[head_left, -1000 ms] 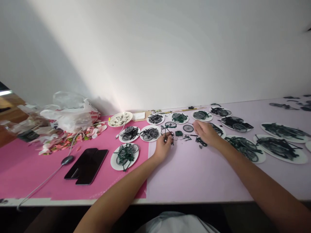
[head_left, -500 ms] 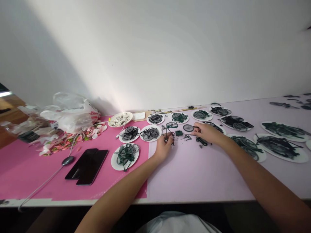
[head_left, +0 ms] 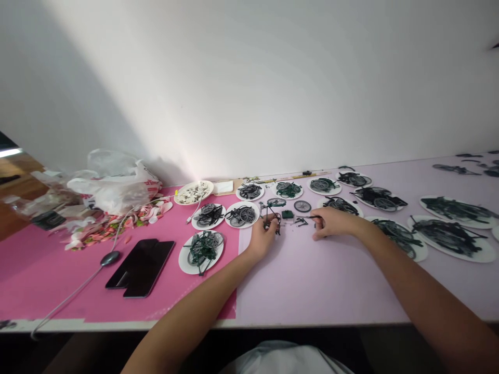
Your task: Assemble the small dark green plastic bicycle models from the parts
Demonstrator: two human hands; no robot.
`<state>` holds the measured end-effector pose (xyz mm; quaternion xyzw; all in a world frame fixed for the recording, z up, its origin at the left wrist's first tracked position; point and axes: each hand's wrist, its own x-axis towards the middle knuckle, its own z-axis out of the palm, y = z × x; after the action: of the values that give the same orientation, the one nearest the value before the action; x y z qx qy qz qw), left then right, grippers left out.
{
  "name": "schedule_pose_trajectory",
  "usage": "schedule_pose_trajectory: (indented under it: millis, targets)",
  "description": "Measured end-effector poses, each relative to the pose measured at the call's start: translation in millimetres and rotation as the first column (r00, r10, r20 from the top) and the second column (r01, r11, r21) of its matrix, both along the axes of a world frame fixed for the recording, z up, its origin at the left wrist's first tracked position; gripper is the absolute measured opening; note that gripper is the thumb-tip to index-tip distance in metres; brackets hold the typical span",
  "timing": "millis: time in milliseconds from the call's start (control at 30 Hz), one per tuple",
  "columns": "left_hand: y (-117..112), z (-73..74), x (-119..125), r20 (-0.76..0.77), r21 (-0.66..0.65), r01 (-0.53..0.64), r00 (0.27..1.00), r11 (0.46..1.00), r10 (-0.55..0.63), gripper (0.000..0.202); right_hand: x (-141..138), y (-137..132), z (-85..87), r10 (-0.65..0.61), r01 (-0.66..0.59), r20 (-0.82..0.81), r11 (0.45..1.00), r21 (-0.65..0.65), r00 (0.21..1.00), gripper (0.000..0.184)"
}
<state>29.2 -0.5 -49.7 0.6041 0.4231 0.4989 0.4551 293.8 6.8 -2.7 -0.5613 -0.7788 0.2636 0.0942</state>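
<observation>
My left hand (head_left: 262, 236) is closed on a small black bicycle model frame (head_left: 270, 217), holding it upright on the pale lilac table (head_left: 312, 280). My right hand (head_left: 331, 222) rests on the table just to its right, fingers pinched on a thin black rod-like part (head_left: 307, 217). Between and behind the hands lie loose parts: a small green block (head_left: 287, 214), a grey spoked wheel (head_left: 302, 206) and another wheel (head_left: 276, 202).
Several white plates (head_left: 200, 250) with green and black bicycle parts ring the work spot, more of them to the right (head_left: 448, 234). On the pink mat (head_left: 47, 280) lie a black phone (head_left: 140, 266), a cable, plastic bags (head_left: 113, 184) and pink scraps (head_left: 97, 228).
My right hand drew back from the far loose parts toward me and to the left, now pinching a thin black part. My left hand kept hold of the frame in place.
</observation>
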Motion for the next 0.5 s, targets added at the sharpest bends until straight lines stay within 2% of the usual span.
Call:
schedule_pose_trajectory:
  millis: [100,267,500]
  targets:
    - [-1,0.8,0,0.003,0.004,0.009,1.000,1.000,-0.009,0.036,1,-3,0.6,0.009,-0.010,-0.025,1.000,-0.017,1.000,0.034]
    - [-1,1.8,0,0.009,-0.010,0.017,1.000,1.000,-0.017,0.036,3,-9,5.0,0.034,-0.041,-0.050,0.988,-0.152,0.998,0.033]
    - [-2,3.6,0,-0.024,0.018,0.063,0.998,0.998,-0.063,0.036,-6,-10,3.8,0.079,-0.090,-0.127,0.993,-0.081,0.989,0.022]
